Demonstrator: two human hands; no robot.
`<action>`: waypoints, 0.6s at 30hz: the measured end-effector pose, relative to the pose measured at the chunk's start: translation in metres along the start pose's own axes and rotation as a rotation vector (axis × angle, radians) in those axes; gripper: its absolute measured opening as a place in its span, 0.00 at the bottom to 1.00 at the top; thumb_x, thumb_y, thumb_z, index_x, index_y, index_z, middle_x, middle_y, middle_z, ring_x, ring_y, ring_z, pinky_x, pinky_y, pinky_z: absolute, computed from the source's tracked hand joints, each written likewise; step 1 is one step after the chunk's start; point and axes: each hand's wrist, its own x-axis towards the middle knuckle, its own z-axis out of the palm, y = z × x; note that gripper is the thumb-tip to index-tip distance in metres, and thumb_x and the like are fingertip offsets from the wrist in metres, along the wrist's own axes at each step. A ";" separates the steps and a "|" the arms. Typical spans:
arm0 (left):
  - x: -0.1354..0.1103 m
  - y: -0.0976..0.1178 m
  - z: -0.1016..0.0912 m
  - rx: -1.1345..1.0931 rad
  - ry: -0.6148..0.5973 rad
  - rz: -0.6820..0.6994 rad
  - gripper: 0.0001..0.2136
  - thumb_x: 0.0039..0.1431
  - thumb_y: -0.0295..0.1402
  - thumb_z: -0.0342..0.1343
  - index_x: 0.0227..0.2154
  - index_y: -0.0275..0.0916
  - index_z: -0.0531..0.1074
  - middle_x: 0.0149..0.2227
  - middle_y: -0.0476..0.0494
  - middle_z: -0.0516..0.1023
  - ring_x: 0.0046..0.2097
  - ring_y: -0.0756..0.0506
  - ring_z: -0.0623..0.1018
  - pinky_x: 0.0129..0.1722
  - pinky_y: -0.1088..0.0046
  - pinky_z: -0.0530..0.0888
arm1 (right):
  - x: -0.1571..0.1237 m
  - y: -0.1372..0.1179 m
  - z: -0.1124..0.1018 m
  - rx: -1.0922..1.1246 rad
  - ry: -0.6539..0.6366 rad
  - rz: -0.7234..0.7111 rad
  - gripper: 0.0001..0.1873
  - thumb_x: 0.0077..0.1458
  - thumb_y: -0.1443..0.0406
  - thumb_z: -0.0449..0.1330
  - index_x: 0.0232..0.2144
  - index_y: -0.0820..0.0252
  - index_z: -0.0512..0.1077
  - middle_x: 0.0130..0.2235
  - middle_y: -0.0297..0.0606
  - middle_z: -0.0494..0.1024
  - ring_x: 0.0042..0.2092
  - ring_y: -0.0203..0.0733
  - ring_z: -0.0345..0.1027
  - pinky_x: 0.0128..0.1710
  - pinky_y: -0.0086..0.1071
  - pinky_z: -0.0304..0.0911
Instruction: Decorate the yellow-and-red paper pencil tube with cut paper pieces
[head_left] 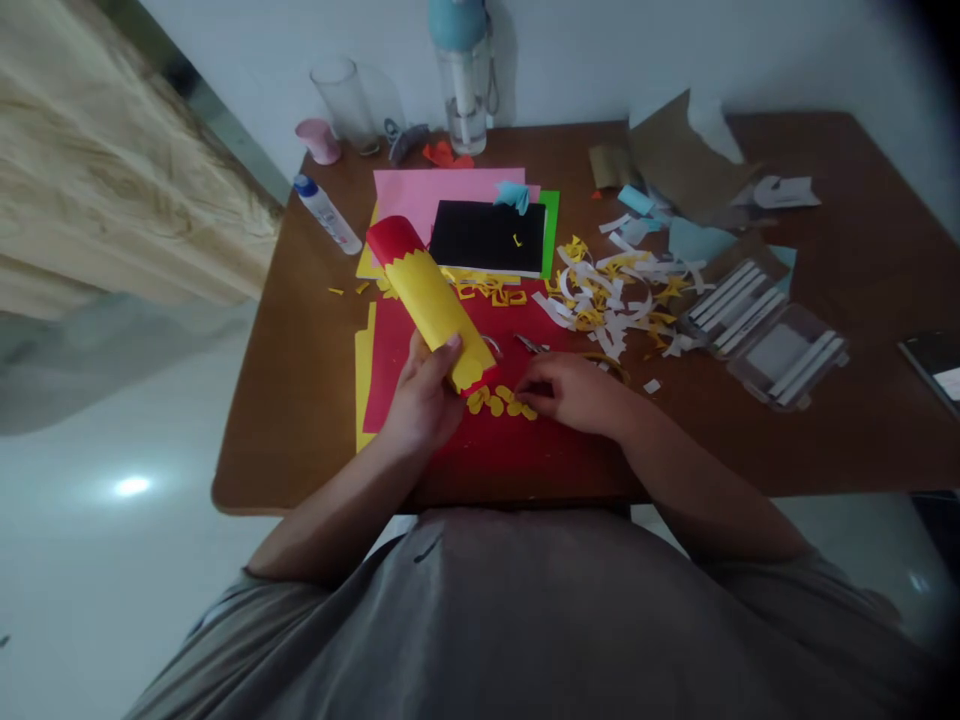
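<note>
Brown desk [300,400] strewn with cut paper, a paper tube [427,300] held in one hand

Seen from the person's head, looking down; a white wall [225,60] stands behind the desk and a tan curtain [112,170] hangs at the left; along the far edge stand a clear glass [343,100], a pink cup [319,140] and a water bottle [461,75] with a blue cap; a glue bottle [326,213] lies near the far left corner.

The left hand [424,395] has its grip clamped round the lower part of the paper tube, which is yellow with a red end above a zigzag edge; the tube tilts up and away over a red paper sheet [405,370]; the right hand [570,392] rests just beside it, fingers [532,385] curled at a small pile of yellow scraps [499,402] on the sheet; whether that grip is pinching a scrap, I cannot tell; small scissors [529,345] lie just beyond those fingers.

Farther off, a black card [487,238] sits on pink paper [442,195] and green paper [551,225]; to the right spreads a heap of white and yellow strips [615,300]; beyond it lie a clear plastic box [761,335] and a phone [934,365] at the desk's right edge.
</note>
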 end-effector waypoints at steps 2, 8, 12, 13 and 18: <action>0.000 0.001 -0.001 0.019 -0.024 0.007 0.31 0.68 0.47 0.74 0.68 0.48 0.70 0.65 0.35 0.86 0.66 0.29 0.87 0.65 0.44 0.86 | -0.001 0.000 -0.006 0.027 -0.003 0.005 0.06 0.70 0.67 0.72 0.44 0.54 0.91 0.47 0.43 0.93 0.48 0.51 0.87 0.50 0.41 0.76; -0.001 0.004 0.000 0.001 -0.028 -0.028 0.33 0.66 0.47 0.76 0.68 0.48 0.71 0.64 0.36 0.87 0.67 0.29 0.86 0.61 0.46 0.88 | -0.006 -0.001 -0.026 0.119 0.007 0.048 0.08 0.65 0.68 0.73 0.43 0.51 0.92 0.45 0.39 0.94 0.45 0.50 0.88 0.49 0.41 0.77; 0.000 0.002 0.000 0.018 -0.016 -0.045 0.30 0.65 0.47 0.77 0.64 0.46 0.72 0.60 0.34 0.89 0.64 0.28 0.88 0.60 0.44 0.88 | -0.008 -0.004 -0.028 0.461 0.160 -0.012 0.06 0.60 0.58 0.79 0.39 0.50 0.92 0.43 0.40 0.93 0.45 0.50 0.87 0.49 0.42 0.79; 0.000 0.000 0.000 0.021 -0.012 -0.042 0.30 0.66 0.48 0.77 0.63 0.46 0.72 0.59 0.35 0.89 0.63 0.28 0.89 0.60 0.44 0.88 | -0.009 -0.005 -0.027 0.551 0.187 -0.022 0.09 0.59 0.55 0.80 0.39 0.50 0.92 0.43 0.40 0.93 0.44 0.50 0.86 0.49 0.42 0.80; 0.001 -0.004 0.002 0.044 -0.004 -0.015 0.30 0.70 0.55 0.72 0.66 0.48 0.71 0.60 0.35 0.88 0.66 0.29 0.87 0.63 0.42 0.86 | -0.009 -0.009 -0.023 0.687 0.141 0.067 0.10 0.56 0.56 0.82 0.37 0.51 0.92 0.40 0.38 0.93 0.42 0.48 0.87 0.48 0.41 0.81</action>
